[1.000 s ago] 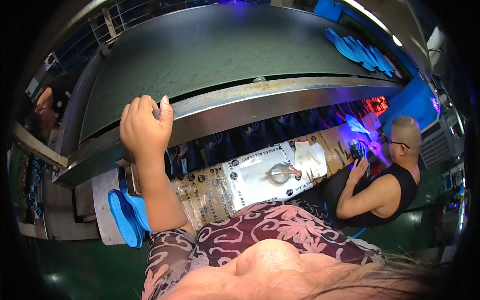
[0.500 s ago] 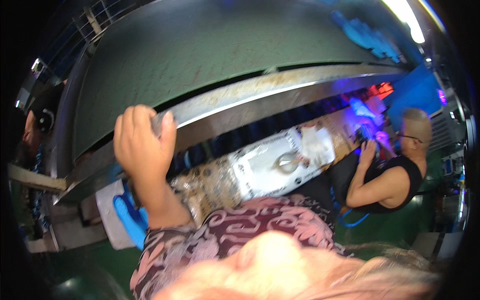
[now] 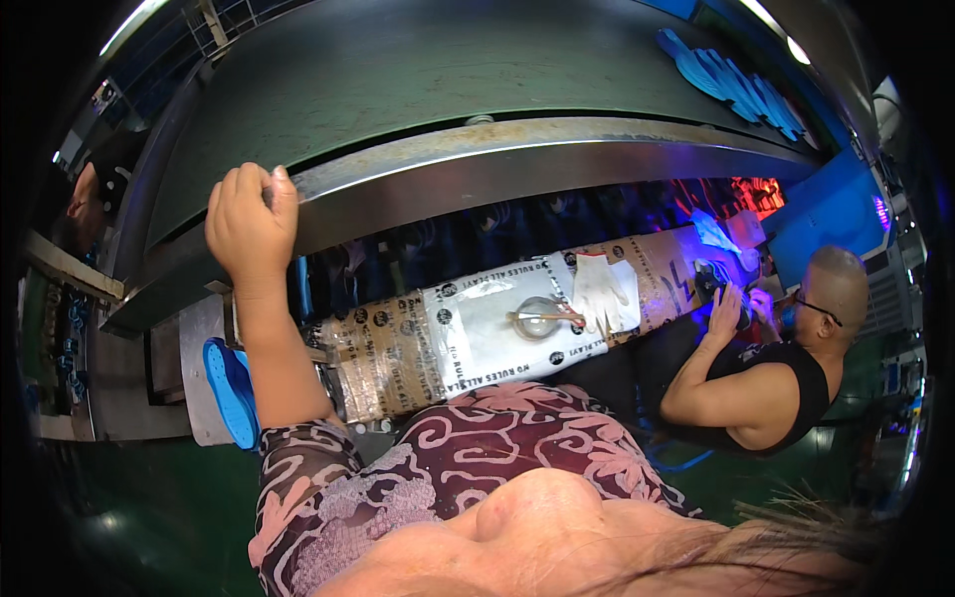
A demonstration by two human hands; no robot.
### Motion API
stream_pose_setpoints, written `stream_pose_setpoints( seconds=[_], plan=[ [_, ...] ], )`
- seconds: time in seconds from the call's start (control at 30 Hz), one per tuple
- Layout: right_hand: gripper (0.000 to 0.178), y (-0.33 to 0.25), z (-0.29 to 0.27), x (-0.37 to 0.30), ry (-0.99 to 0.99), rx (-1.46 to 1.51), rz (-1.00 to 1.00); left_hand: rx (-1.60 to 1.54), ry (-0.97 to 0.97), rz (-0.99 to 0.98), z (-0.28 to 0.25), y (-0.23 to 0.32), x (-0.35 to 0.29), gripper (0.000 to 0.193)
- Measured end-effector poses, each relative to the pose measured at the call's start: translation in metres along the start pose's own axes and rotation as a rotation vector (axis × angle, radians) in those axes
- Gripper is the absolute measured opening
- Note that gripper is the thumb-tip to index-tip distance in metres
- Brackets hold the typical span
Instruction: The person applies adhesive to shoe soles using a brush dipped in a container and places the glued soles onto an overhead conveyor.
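My left hand is closed over the metal edge rail of a conveyor, at the left of the view. Its fingers are curled over the top and the thumb points up. The green conveyor belt stretches away beyond that rail. My right hand does not show. Below the rail, a narrow ledge wrapped in printed tape runs in front of my body. On it stands a small round clear pot with a brush across its top. A white glove lies just right of the pot.
Several blue foam soles lie overlapped at the belt's far right. A blue sole leans by a pale box at the lower left. To the right a co-worker handles a dark item under purple light, beside a blue panel.
My left hand has shifted slightly left and up in the picture, still on the rail. The view has tilted a little, and the co-worker sits slightly lower in it.
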State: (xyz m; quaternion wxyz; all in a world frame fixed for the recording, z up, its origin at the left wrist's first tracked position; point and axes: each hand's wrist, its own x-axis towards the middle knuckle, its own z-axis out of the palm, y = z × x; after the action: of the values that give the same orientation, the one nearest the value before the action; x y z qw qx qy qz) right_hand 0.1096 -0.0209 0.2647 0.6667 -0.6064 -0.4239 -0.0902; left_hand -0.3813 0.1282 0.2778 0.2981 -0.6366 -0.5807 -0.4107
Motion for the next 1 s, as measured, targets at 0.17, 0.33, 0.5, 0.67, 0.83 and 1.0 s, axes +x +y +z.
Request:
stream_pose_setpoints(
  seconds=[0.17, 0.33, 0.5, 0.67, 0.83, 1.0],
  plan=[
    [0.026, 0.025, -0.016, 0.016, 0.005, 0.023, 0.016, 0.178, 0.041, 0.01, 0.005, 0.003, -0.004, 0.025],
    [0.026, 0.054, -0.035, 0.033, 0.034, 0.011, 0.049, 0.18, 0.014, -0.011, 0.011, 0.001, -0.008, 0.03],
    [0.026, 0.092, -0.031, 0.045, 0.031, 0.027, 0.084, 0.081, -0.004, -0.008, 0.015, 0.018, -0.007, 0.031],
    [0.026, 0.121, -0.007, 0.055, -0.018, 0.05, 0.114, 0.067, -0.005, -0.033, 0.018, 0.001, -0.012, 0.028],
    [0.026, 0.154, 0.023, 0.058, -0.069, 0.074, 0.157, 0.054, 0.06, -0.022, 0.03, -0.007, -0.015, 0.028],
    [0.026, 0.174, 0.045, 0.065, -0.102, 0.091, 0.177, 0.063, 0.08, -0.064, 0.034, -0.017, -0.018, 0.04]
  ],
)
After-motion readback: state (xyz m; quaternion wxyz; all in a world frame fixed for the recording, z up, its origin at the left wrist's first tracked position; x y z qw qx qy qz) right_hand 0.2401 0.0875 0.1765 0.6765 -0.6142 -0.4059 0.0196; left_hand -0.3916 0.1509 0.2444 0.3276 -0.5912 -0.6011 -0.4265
